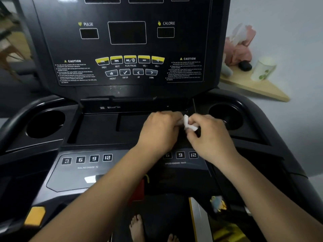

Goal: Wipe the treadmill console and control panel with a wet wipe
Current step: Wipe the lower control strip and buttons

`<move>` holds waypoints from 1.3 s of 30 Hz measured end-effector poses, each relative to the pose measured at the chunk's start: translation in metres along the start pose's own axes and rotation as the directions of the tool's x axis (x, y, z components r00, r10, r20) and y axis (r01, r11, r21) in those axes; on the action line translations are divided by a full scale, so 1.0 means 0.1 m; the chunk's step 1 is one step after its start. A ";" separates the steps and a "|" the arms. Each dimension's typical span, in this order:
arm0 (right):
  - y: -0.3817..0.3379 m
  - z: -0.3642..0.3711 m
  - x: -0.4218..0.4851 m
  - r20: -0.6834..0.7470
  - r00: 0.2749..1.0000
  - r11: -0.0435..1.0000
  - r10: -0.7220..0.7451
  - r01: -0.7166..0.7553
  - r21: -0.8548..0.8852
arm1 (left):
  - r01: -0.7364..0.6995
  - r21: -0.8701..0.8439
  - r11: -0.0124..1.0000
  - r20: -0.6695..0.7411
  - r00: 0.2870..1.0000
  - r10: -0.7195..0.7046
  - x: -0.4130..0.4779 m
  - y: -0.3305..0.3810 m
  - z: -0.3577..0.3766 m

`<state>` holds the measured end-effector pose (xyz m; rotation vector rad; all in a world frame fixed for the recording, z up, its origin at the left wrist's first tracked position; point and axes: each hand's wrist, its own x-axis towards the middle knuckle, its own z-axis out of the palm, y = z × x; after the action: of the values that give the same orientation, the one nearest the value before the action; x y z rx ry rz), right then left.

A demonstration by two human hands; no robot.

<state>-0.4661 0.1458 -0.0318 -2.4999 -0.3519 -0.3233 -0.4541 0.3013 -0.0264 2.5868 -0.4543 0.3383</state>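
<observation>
A small white wipe (187,123), crumpled, sits just right of frame centre, above the tray. The black console (122,49) fills the upper frame, tilted back; the control panel (83,165) lies lower left.

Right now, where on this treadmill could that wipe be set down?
Free: the flat tray between the left cup holder and both hands, plus both cup holders. Crowded: the middle, where the hands hold the wipe, and the wooden shelf at right.
</observation>
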 end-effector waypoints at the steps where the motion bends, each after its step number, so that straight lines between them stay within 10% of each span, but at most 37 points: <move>1: -0.02 -0.02 0.00 -0.047 0.999 1.000 -0.019 0.020 0.015 | -0.037 0.054 0.998 -0.064 0.997 0.041 -0.04 0.00 -0.04; 18: -1.59 0.90 -0.48 -0.044 0.844 0.845 -0.534 0.534 -0.019 | 0.166 0.578 0.799 -0.299 0.954 0.018 -1.95 -0.89 -1.23; 26: -2.04 1.11 -0.82 0.317 0.914 0.832 -0.253 0.373 -0.410 | 0.306 0.361 0.881 0.054 0.936 -0.348 -2.43 -0.96 -1.03; 39: -2.29 1.41 -0.75 0.430 0.842 0.773 -0.326 0.499 -0.391 | 0.052 0.326 0.944 0.159 0.981 -0.109 -2.52 -1.25 -1.10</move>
<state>-0.5883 0.3962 -0.0489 -2.9648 -1.1140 -0.1605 -0.6548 0.5237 -0.0653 2.9594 -0.3776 0.1667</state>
